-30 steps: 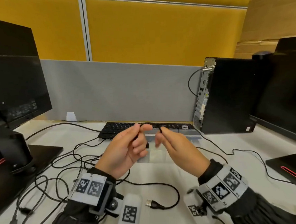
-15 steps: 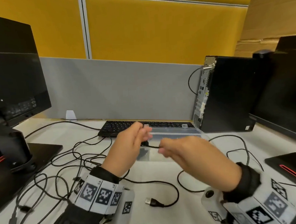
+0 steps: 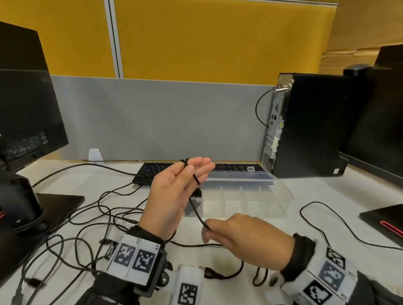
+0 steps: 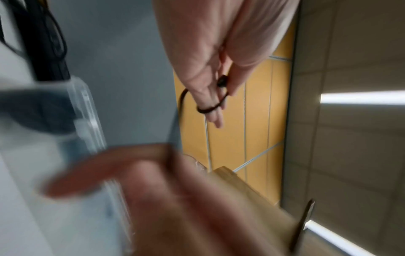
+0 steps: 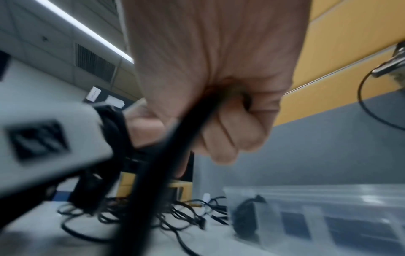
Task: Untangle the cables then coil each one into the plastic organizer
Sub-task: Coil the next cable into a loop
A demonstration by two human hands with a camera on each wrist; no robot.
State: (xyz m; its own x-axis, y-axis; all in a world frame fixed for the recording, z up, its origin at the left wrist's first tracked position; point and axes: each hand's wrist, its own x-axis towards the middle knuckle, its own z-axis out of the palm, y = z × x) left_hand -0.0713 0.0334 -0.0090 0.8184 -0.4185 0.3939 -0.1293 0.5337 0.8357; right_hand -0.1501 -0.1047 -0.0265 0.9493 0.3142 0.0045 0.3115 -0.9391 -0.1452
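My left hand (image 3: 192, 168) is raised palm-up over the desk. It pinches the end of a thin black cable (image 3: 195, 207), and in the left wrist view a turn of the cable (image 4: 208, 109) is looped round a finger of my left hand (image 4: 215, 102). Lower down my right hand (image 3: 208, 229) pinches the same cable; in the right wrist view my right hand (image 5: 221, 124) is curled round the cable (image 5: 166, 155). The clear plastic organizer (image 3: 257, 197) lies open behind the hands, with a black coil (image 5: 245, 218) in its left compartment. A tangle of black cables (image 3: 87, 230) covers the desk at left.
A keyboard (image 3: 159, 169) lies behind the organizer. A black PC tower (image 3: 312, 126) stands at back right, with a monitor (image 3: 387, 122) and its base (image 3: 395, 220) beside it. Another monitor (image 3: 16, 104) and its stand (image 3: 10, 211) stand at left. A USB plug (image 3: 210, 273) lies near my wrists.
My right hand has dropped down and toward me, drawing the cable out. My left hand has turned palm-up and risen a little, with the cable's end still in it.
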